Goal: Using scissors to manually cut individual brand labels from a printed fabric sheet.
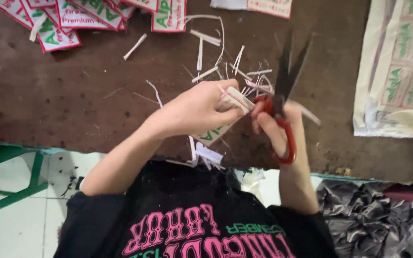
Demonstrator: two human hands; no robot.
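Two bare hands meet over a dark brown worktable point(72, 95), seen from above. Left hand point(197, 107) pinches a small printed label point(216, 131), fingers and thumb closed on its upper end; label is white cloth or paper with a thin red border and green lettering, tilted, its lower corner hanging toward the table edge. Right hand point(278, 126) grips a pair of scissors point(283, 95) with red loop handles, fingers curled through and around the loops; dark blades point away from the body and stand parted in a narrow V. Blades are blurred, so whether they touch the label edge is hard to tell; they sit just beside its right side.

Thin white offcut strips point(216, 52) lie scattered on the table beyond the hands, a few more hang at the near edge. Pile of finished labels point(63, 19), same red border and green print, lies loose at the far left corner. Uncut printed sheet point(402, 67) with rows of the same labels lies flat at right, one corner curled. No bins or trays in view; everything rests straight on the tabletop. Crumpled grey plastic point(369, 210) below the table edge at right, green frame point(20, 177) on pale tiled floor at left
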